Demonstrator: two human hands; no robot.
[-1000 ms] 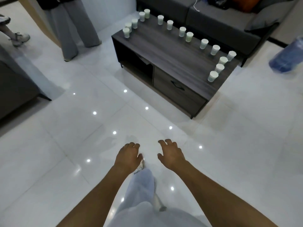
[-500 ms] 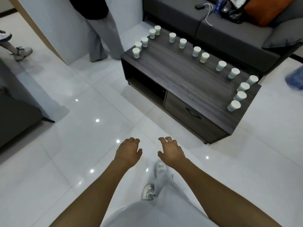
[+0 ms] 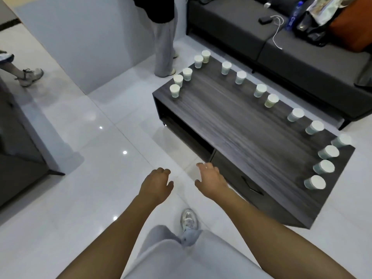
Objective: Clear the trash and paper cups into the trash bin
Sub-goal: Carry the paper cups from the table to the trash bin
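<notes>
Several white paper cups stand along the far and side edges of a dark wooden coffee table [image 3: 237, 125]. The nearest cup [image 3: 315, 182] is at the table's right end, and another cup [image 3: 174, 90] marks the left corner. My left hand [image 3: 156, 184] and my right hand [image 3: 210, 181] hang in front of me above the white floor, fingers loosely curled and holding nothing. My right hand is just short of the table's near edge. No trash bin is in view.
A grey sofa [image 3: 302, 49] with bags, a bottle and a cable runs behind the table. One person's legs [image 3: 164, 43] stand at the table's far left corner, and another person's foot [image 3: 30, 76] is at left. Dark furniture [image 3: 18, 150] sits at the left.
I have walked closer to the table, which now fills the right half of the view. Both hands stay held out and hold nothing.
</notes>
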